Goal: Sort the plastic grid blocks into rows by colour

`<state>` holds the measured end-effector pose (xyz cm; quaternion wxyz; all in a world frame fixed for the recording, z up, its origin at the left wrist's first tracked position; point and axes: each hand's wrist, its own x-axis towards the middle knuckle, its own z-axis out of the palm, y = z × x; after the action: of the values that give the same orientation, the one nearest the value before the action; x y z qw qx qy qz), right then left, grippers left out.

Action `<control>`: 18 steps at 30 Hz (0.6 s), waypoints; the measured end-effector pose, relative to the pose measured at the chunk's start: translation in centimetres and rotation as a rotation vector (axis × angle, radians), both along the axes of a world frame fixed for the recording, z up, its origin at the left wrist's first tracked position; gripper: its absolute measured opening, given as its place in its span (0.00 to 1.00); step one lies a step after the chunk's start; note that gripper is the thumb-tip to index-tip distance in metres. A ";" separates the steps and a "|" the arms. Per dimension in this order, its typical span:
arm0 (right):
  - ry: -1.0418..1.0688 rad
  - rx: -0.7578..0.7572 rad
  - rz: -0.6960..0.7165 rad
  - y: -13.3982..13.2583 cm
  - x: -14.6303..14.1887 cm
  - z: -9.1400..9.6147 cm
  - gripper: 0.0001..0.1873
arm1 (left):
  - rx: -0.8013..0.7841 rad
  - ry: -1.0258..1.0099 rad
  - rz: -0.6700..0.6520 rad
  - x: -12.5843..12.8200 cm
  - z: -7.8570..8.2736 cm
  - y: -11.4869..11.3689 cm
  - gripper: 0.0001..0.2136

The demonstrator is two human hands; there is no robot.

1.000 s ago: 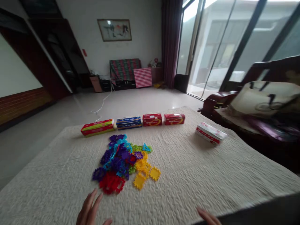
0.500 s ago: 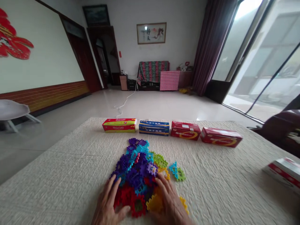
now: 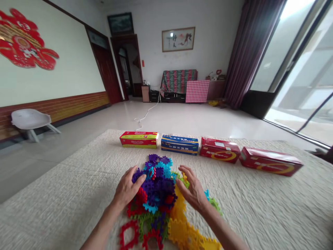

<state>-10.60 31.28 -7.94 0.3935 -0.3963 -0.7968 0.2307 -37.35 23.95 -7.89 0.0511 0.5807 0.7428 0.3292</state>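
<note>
A heap of bright plastic interlocking tiles (image 3: pixel 158 189), purple, blue, red, yellow and green, lies on a cream textured cloth (image 3: pixel 65 194). My left hand (image 3: pixel 127 189) rests against the heap's left side, fingers curled over purple and red tiles. Against the right side is my right hand (image 3: pixel 192 189), fingers spread and bent, palm facing the heap. The two hands cup the pile between them; neither grips a single piece. More red and yellow tiles (image 3: pixel 182 232) lie nearer to me, between my forearms.
Several flat boxes stand in a row at the cloth's far edge: a red-yellow one (image 3: pixel 139 139), a blue one (image 3: pixel 179 144) and two red ones (image 3: pixel 220 150) (image 3: pixel 270 161). Beyond are a tiled floor, a white chair (image 3: pixel 30 121) at left, and glass doors at right.
The view swung left and both hands came forward from the near edge onto the tiles, then slid up along the heap's two sides, bunching it taller.
</note>
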 end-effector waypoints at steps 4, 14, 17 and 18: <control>-0.063 -0.069 0.005 6.5 -3.7 -0.9 0.21 | -0.222 0.050 -0.087 -1.9 0.8 7.3 0.33; -0.151 -0.170 0.162 8.7 -6.5 -1.2 0.18 | -0.265 0.030 -0.261 1.3 0.7 9.2 0.20; -0.138 -0.158 0.163 6.5 -3.8 0.1 0.21 | -0.208 0.062 -0.243 3.4 2.0 5.5 0.18; -0.134 -0.141 0.142 5.6 -2.7 0.6 0.22 | -0.182 0.086 -0.225 4.1 2.4 4.2 0.18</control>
<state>-13.34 36.93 -7.36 0.2933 -0.3802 -0.8291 0.2864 -33.24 28.18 -5.50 0.1084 0.6668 0.7014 0.2273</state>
